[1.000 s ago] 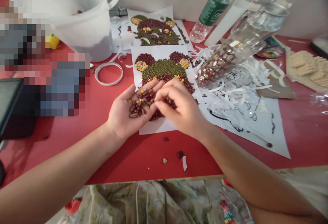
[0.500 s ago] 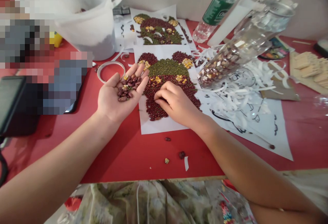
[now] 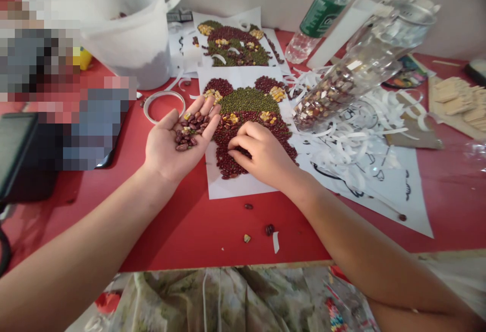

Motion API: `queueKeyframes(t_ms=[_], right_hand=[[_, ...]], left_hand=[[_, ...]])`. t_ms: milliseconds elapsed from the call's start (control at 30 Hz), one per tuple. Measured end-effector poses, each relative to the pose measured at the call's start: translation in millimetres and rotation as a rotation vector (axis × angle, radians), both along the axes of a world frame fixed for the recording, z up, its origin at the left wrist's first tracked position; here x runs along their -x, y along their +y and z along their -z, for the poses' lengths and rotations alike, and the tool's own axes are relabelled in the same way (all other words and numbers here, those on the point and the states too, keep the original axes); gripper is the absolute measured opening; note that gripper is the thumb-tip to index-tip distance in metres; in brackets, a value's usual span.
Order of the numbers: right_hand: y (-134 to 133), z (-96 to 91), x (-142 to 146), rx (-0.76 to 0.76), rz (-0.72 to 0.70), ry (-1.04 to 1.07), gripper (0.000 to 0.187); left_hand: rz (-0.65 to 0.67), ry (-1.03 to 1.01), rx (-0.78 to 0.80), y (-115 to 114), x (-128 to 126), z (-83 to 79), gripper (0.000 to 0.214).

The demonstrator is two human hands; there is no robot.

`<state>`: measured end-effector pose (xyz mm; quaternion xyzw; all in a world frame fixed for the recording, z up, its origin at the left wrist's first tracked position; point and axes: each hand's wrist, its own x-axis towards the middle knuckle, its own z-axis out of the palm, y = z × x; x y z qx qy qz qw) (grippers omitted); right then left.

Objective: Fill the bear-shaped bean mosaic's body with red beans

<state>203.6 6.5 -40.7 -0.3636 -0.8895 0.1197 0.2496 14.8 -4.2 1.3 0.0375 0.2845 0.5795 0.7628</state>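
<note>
My left hand (image 3: 167, 147) is turned palm up and cupped, with a small heap of mottled dark-red beans (image 3: 186, 142) and a few yellow kernels in it. Just right of it, my right hand (image 3: 258, 152) rests over a bean picture (image 3: 248, 100) on white paper, thumb and forefinger curled close together. Whatever lies between those fingertips is too small to make out. The picture has a green-bean forehead, red-bean ears and lower face, and yellow kernel patches; my right hand covers part of its lower half.
A second bean picture (image 3: 237, 43) lies behind. To the right are a tilted plastic bottle of mixed beans (image 3: 326, 89), white paper strips (image 3: 360, 134) and a green-labelled bottle (image 3: 319, 15). A white bucket (image 3: 129, 43), tape roll (image 3: 150, 114) and phone (image 3: 100, 124) are left. Loose beans (image 3: 269, 229) lie near the edge.
The thumb and forefinger of my right hand have shifted very slightly over the same spot of the picture. My left hand and its beans have hardly moved.
</note>
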Motion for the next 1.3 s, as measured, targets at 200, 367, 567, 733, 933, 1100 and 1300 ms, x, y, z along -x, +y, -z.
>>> queueKeyframes(t_ms=[200, 367, 567, 733, 933, 1100, 1300], right_hand=[[4, 2.9, 8, 0.028, 0.057, -0.034, 0.014], [8, 4.3, 7, 0.003, 0.102, -0.006, 0.017], [3, 1.9, -2, -0.065, 0.05, 0.052, 0.026], [-2, 1.3, -6, -0.192, 0.007, -0.11, 0.028], [-4, -1.3, -6, -0.236, 0.012, -0.203, 0.027], [-4, -2.7, -3, -0.291, 0.016, -0.228, 0.025], [-4, -0.6, -1, -0.236, 0.018, -0.201, 0.025]], left_hand=[[-0.053, 0.06, 0.044, 4, -3, 1.5, 0.049], [-0.069, 0.051, 0.041, 4, -3, 2.6, 0.05], [-0.068, 0.043, 0.039, 4, -2, 3.5, 0.052], [-0.056, 0.023, 0.044, 5, -1, 3.7, 0.053], [-0.062, 0.018, 0.045, 4, -2, 3.5, 0.054], [-0.04, 0.01, 0.042, 4, 0, 5.6, 0.052], [-0.028, 0.005, 0.066, 2, -3, 3.9, 0.051]])
